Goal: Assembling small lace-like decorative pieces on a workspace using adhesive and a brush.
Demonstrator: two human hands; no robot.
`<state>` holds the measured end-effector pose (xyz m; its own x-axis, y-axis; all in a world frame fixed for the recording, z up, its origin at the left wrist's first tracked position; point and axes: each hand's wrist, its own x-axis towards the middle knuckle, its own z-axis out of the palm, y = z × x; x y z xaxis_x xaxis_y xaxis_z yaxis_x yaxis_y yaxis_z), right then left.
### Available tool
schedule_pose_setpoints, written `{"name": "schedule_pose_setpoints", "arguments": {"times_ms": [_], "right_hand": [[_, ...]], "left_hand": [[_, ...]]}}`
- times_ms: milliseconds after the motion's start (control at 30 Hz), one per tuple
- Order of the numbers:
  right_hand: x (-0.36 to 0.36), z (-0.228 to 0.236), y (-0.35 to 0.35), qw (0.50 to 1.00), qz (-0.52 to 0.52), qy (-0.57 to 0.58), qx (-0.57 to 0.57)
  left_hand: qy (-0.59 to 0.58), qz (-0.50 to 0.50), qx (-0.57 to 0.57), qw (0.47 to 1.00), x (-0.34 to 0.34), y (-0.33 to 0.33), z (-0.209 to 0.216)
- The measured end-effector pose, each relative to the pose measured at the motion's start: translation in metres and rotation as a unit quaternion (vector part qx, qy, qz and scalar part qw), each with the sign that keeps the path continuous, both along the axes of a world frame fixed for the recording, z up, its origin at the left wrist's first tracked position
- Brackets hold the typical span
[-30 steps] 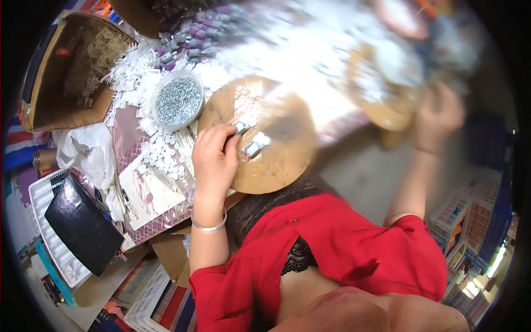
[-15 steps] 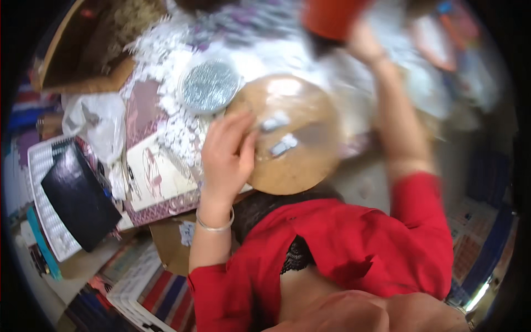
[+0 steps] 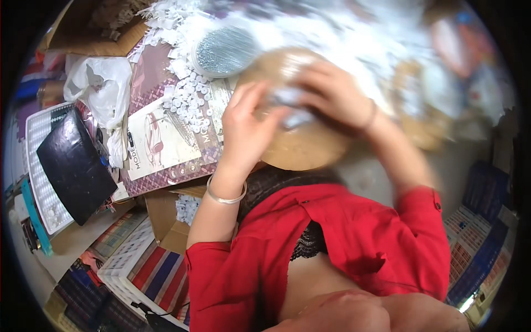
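A round tan board (image 3: 304,155) lies in front of me, with two small whitish pieces on it, a far one (image 3: 286,96) and a near one (image 3: 298,118). My left hand (image 3: 249,124) is over the board's left side, its thumb stretched toward the near piece and apart from the bent fingers. From the right, my right hand (image 3: 337,94) reaches over the board with its fingers at the pieces; blur hides whether they grip one. Beyond the left hand stands a clear round tub (image 3: 225,51) full of thin silvery metal pins.
Small white round parts (image 3: 191,99) are scattered beside the tub, with a heap of white pieces (image 3: 171,27) behind. At left are a white plastic bag (image 3: 102,83), a white basket (image 3: 41,166) with a black sheet (image 3: 77,166), and an open cardboard box (image 3: 99,44).
My right hand has come from the far right, where it held a red container, down over the board; the container is out of sight. My left thumb has reached closer to the pieces.
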<state>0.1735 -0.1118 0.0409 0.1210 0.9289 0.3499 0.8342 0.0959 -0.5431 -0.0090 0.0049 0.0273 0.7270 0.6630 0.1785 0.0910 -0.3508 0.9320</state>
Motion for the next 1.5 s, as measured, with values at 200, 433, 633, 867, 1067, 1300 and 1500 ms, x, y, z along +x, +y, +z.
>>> {"name": "schedule_pose_setpoints", "arguments": {"times_ms": [200,433,633,867,1067,1300,1500], "right_hand": [[0.01,-0.013,-0.006,0.989,-0.025,0.129,-0.063],[0.014,-0.002,0.004,0.988,-0.014,0.058,-0.145],[0.111,0.01,0.037,0.961,-0.27,-0.035,-0.046],[0.283,-0.074,0.049,0.899,-0.377,-0.169,-0.142],[0.096,-0.004,0.011,0.929,-0.233,0.288,0.006],[-0.014,0.033,-0.033,0.861,-0.086,0.5,-0.041],[-0.026,0.009,-0.034,0.972,-0.087,0.219,-0.021]], "left_hand": [[0.062,-0.077,0.257,0.961,0.017,0.003,-0.009],[0.049,-0.102,0.268,0.957,0.021,0.005,-0.013],[0.05,-0.045,0.252,0.965,0.011,0.012,-0.011],[0.049,-0.056,0.281,0.957,0.014,0.009,0.006],[-0.011,-0.006,0.22,0.976,0.031,-0.008,0.015],[-0.076,-0.046,0.326,0.941,0.023,-0.013,0.018],[-0.017,-0.097,0.295,0.951,-0.011,-0.009,0.027]]}}
